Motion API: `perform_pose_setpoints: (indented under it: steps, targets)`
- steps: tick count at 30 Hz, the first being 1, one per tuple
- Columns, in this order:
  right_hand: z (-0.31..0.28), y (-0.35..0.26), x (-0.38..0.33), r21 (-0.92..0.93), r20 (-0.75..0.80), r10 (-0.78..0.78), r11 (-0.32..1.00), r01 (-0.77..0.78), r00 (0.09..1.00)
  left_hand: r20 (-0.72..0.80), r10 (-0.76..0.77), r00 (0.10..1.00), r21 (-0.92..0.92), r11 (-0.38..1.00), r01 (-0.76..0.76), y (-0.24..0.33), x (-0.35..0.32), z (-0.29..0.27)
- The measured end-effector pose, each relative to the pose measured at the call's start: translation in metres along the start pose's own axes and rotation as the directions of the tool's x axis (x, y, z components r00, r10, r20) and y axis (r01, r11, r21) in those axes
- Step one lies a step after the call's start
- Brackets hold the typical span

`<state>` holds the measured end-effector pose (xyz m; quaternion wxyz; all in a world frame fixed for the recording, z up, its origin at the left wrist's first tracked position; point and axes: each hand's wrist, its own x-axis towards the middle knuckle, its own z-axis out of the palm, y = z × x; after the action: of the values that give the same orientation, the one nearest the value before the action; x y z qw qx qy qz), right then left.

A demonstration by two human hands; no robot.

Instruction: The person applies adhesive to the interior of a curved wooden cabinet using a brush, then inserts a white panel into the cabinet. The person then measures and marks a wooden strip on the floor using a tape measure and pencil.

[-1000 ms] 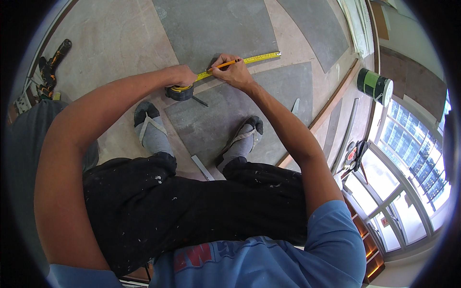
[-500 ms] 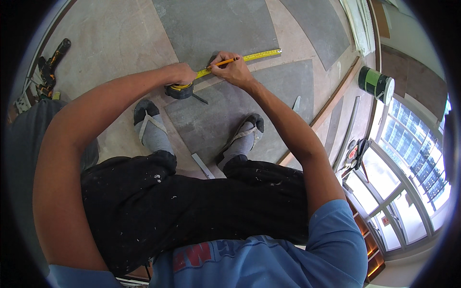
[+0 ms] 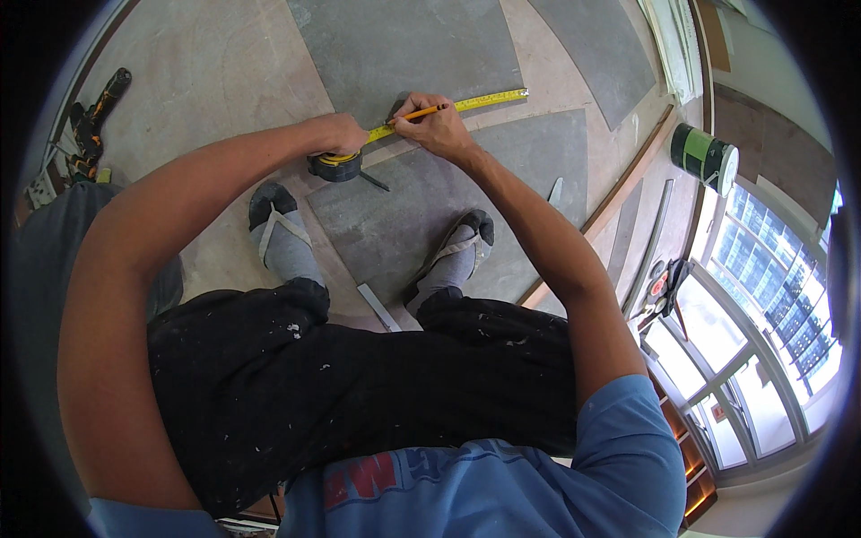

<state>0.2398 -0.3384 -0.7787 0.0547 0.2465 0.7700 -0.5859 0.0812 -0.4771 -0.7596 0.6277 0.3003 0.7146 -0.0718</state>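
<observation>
Down on the floor, the left hand (image 3: 345, 134) clasps the tape measure case (image 3: 334, 167), its yellow blade (image 3: 466, 104) stretched across a grey tile (image 3: 421, 215). The right hand (image 3: 439, 130) pinches a pencil (image 3: 417, 114) against the blade. A green can (image 3: 704, 157) lies well apart, contents unseen.

One tape measure (image 3: 335, 165) with yellow blade extended, one pencil (image 3: 420, 114), two hands, left hand (image 3: 342, 134) and right hand (image 3: 437, 132), two sandalled feet in grey socks, one green-and-black can (image 3: 705, 158), one cordless drill (image 3: 93, 115), several grey floor tiles (image 3: 404, 49)
</observation>
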Motion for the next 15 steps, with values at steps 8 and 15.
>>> perform_pose_setpoints:
  steps: [8,15]
  targets:
    - [0.001,0.003,0.001,-0.113,0.028,-0.002,0.994,0.005,1.000,-0.049,-0.002,0.999,0.013,1.000,0.002,-0.004,0.007,0.006]
    - [-0.018,-0.008,0.028,0.423,-0.387,0.080,0.901,0.099,0.918,-0.127,0.105,0.986,0.054,0.994,-0.099,-0.022,0.018,0.012]
